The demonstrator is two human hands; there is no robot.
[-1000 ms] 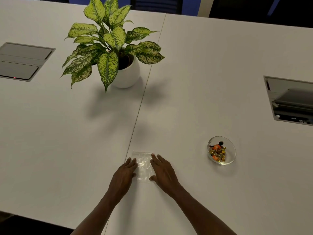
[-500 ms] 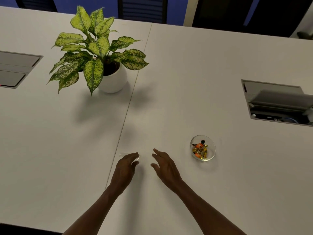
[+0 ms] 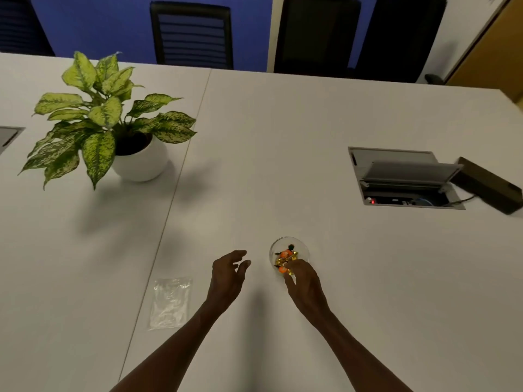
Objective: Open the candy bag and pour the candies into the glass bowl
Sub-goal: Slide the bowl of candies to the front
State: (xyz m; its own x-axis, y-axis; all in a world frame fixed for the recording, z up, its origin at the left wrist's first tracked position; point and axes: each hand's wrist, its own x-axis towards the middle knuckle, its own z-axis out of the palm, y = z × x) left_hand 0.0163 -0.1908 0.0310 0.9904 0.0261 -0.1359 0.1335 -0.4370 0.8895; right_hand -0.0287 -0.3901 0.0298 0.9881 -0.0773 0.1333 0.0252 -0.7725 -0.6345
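The clear candy bag [image 3: 171,302] lies flat on the white table, left of my arms, and looks empty; neither hand touches it. The small glass bowl [image 3: 293,244] stands right of centre with orange and gold wrapped candies [image 3: 285,257] inside. My right hand [image 3: 304,284] covers the bowl's near rim, with its fingers curled onto it. My left hand [image 3: 227,275] hovers between bag and bowl, fingers apart and holding nothing.
A potted plant [image 3: 113,131] in a white pot stands at the back left. An open cable hatch [image 3: 404,179] is sunk into the table at the right, with a dark box [image 3: 489,185] beside it. Chairs [image 3: 192,35] line the far edge.
Both hands left the bag and moved right; the right hand now reaches the bowl. The bag stays flat on the table. The camera view tilted up and shifted right.
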